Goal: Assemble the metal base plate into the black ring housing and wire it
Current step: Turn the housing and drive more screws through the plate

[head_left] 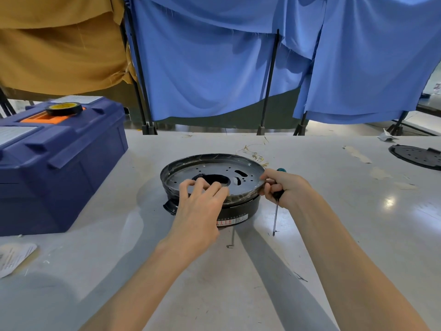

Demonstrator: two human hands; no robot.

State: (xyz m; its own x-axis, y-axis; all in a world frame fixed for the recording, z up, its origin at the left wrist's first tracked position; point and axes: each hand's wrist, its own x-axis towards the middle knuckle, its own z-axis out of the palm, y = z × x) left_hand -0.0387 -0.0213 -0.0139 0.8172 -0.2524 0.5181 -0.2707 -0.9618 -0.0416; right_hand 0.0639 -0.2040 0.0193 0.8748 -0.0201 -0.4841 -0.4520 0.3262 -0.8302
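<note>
A blue plastic toolbox (pixel 59 163) sits at nine o'clock of the glossy black ring housing (pixel 241 207) mid-surface (pixel 346 235). The dull grey, perforated metal base plate (pixel 214 173) lies in the housing. The left hand (pixel 200 204) rests bent fingertips at the plate's seven o'clock; whether that grip holds anything, I cannot tell. At three o'clock the right hand (pixel 285 187) clasps a slim screwdriver (pixel 275 217), shaft down, one fingertip touching the rim.

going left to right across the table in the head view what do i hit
blue toolbox -> black ring housing with the metal plate on top -> right hand holding a screwdriver -> black disc at the far right edge
</note>
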